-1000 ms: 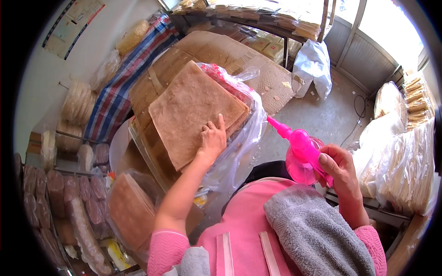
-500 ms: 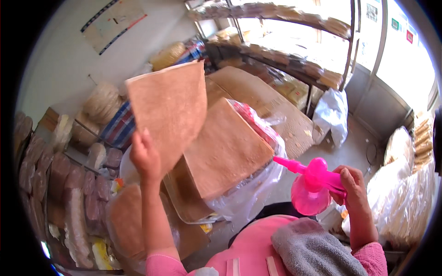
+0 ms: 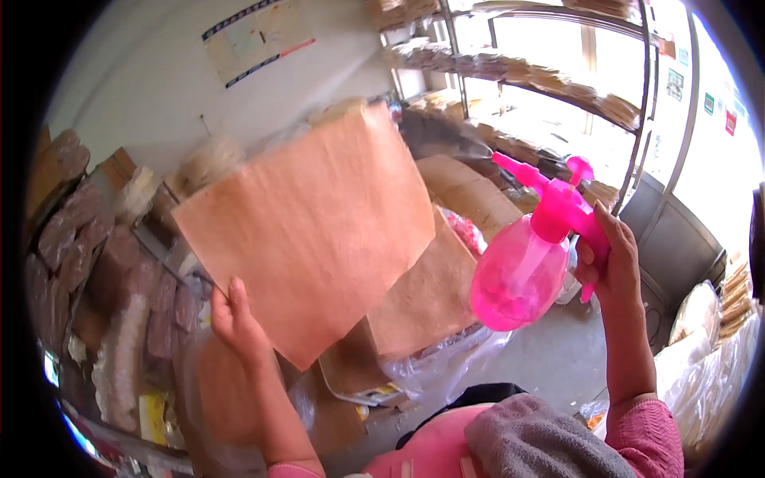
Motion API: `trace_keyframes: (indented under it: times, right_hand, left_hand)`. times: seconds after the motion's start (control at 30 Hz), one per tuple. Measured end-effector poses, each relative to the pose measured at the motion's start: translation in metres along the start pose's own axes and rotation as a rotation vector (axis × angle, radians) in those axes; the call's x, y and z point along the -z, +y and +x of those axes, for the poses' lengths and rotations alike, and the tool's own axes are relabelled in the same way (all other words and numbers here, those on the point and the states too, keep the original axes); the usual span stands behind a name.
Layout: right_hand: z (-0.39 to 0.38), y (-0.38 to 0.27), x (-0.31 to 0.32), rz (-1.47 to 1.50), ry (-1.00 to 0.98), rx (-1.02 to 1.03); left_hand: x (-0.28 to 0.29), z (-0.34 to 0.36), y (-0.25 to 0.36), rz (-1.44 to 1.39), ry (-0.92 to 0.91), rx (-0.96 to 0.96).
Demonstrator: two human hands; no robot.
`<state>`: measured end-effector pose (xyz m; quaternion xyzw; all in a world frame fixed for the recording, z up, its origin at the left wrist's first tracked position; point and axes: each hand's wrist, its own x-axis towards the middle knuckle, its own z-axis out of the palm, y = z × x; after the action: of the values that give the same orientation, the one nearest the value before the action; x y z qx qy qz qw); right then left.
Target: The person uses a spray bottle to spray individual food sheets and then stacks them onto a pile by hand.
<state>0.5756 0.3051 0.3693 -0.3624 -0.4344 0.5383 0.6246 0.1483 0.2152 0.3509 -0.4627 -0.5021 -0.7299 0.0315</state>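
Note:
My left hand (image 3: 239, 323) grips a large thin brown sheet (image 3: 311, 231) by its lower left edge, thumb on the face toward me. The sheet stands raised and tilted in front of me. My right hand (image 3: 612, 255) is wrapped round the handle of a bright pink spray bottle (image 3: 522, 275) with a clear pink tank, a little liquid low inside. Its nozzle points left toward the sheet's upper right edge, and a faint mist (image 3: 446, 139) hangs between them. Below the raised sheet, more brown sheet material (image 3: 422, 307) lies on clear plastic, partly hidden.
Cardboard (image 3: 470, 187) spreads behind the brown material. Wrapped brown bundles (image 3: 80, 215) are piled at the left. A metal rack (image 3: 550, 84) with stacked flat goods stands at the back right. Plastic-wrapped stacks (image 3: 717, 358) line the right side. A grey towel (image 3: 542, 438) lies near my waist.
The brown sheet has swung to face me more broadly, and my left hand has shifted down and left. My right hand has raised the spray bottle, and mist now shows at its nozzle.

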Motion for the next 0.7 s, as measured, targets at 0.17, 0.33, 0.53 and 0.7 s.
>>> trace_keyframes:
  times: [0.17,0.33,0.53,0.7]
  right_hand:
    - [-0.016,0.042,-0.018,-0.228,-0.082,-0.143]
    - [-0.029,0.046,-0.045,-0.339,-0.319,-0.222]
    - [-0.052,0.022,-0.082,0.097,0.035,0.015]
    - [-0.06,0.028,-0.087,0.043,-0.099,0.016]
  left_hand:
    - [0.033,0.006,0.009,-0.076,0.043,0.052]
    - [0.044,0.015,0.012,-0.09,0.085,-0.024]
    - [0.064,0.016,0.012,-0.1,0.069,-0.002]
    - [0.08,0.017,0.009,-0.07,0.145,-0.021]
